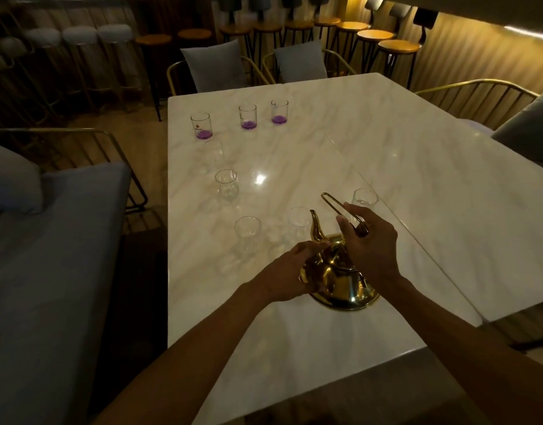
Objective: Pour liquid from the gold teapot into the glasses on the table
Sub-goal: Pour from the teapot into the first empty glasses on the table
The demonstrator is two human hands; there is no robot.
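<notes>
Both hands (368,240) grip polished gold teapot (340,280) (thin looped handle).

Honestly not much to report on the person: both forearms come in from the bottom of the frame completely bare, no sleeves showing anywhere up to the lower edge. Left hand (290,273) and right hand (369,240) near the middle are bare too, no gloves. Can't spot a watch, ring or bracelet, though the dim lighting makes small stuff hard to tell.
</notes>
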